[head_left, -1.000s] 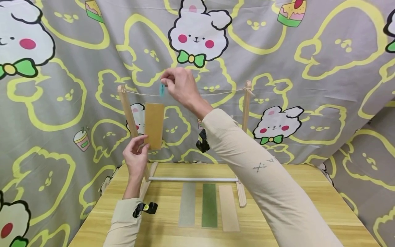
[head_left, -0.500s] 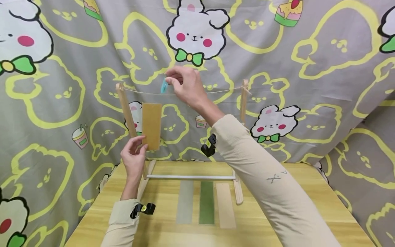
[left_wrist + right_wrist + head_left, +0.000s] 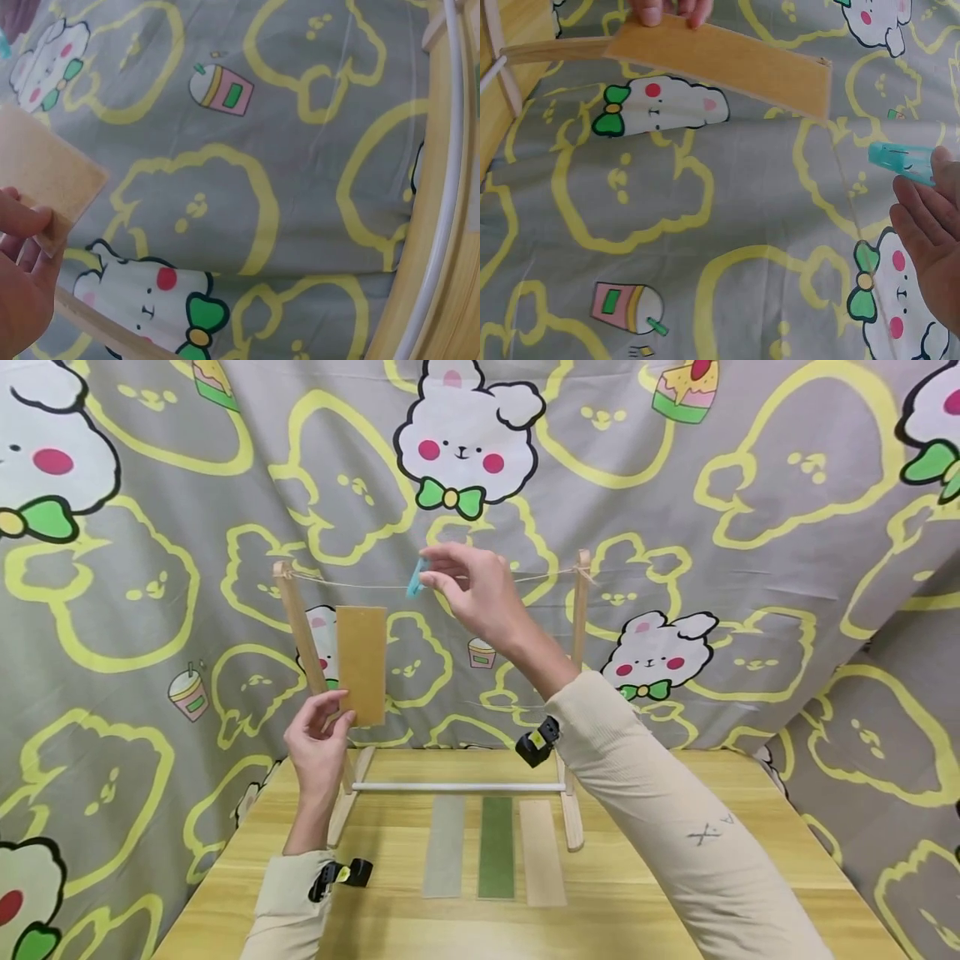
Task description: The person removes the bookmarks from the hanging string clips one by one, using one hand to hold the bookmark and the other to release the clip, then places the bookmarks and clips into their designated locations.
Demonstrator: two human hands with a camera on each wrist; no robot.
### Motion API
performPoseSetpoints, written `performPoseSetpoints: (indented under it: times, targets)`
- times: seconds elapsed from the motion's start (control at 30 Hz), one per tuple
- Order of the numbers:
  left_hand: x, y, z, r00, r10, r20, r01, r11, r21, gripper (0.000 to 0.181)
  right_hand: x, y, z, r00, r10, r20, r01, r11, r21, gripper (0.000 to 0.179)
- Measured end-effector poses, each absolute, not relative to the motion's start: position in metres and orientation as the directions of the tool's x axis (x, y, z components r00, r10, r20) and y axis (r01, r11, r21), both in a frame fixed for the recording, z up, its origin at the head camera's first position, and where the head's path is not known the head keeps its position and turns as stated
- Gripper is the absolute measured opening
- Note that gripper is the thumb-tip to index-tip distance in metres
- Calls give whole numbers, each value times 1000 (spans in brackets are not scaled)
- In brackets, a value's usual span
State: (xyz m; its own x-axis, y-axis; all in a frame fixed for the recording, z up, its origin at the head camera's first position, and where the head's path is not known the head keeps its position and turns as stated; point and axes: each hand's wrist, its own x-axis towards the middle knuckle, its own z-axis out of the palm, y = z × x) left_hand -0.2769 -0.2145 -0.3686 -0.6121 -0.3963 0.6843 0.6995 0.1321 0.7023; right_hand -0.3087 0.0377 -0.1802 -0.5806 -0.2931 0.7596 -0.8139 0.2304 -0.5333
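A mustard-yellow rectangular card point(image 3: 362, 660) is held upright in front of the frame's left post, pinched near its lower left edge by my left hand point(image 3: 318, 739). Its top edge lies a little below the string point(image 3: 337, 584) in the head view. Between thumb and fingertips, my right hand point(image 3: 480, 593) pinches a light-blue clothespin point(image 3: 417, 578), tilted, at the height of the string and right of the card. In the right wrist view the clothespin point(image 3: 900, 159) is apart from the card point(image 3: 727, 64). The left wrist view shows only part of the card point(image 3: 49, 169).
Wooden posts point(image 3: 581, 610) carry the string, and a white rod point(image 3: 457, 787) joins their feet. On the wooden table point(image 3: 645, 877) lie a grey strip point(image 3: 444, 847), a green strip point(image 3: 497, 849) and a beige strip point(image 3: 543, 853). A patterned curtain point(image 3: 750, 693) hangs behind.
My right hand, with the clothespin, has moved rightward away from the card's top. My left hand keeps its hold on the card. The whole head view has shifted slightly.
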Motion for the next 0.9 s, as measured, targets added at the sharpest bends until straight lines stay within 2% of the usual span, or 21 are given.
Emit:
performPoseSetpoints:
  times: [0.33,0.67,0.9]
  targets:
    - [-262,-206,-366,-628,-364,687,715,77,695,29,-296,57,-204,-626,-262,734,-779,228,-584,30]
    - [-249,-198,-361,-632,-353,690,721,61,691,29,-286,75,-221,-598,-262,757,-800,142,-583,30]
    - [-239,-189,-372,-660,-348,666,698,44,715,29,-274,95,-232,-617,-268,740,-787,197,-584,32]
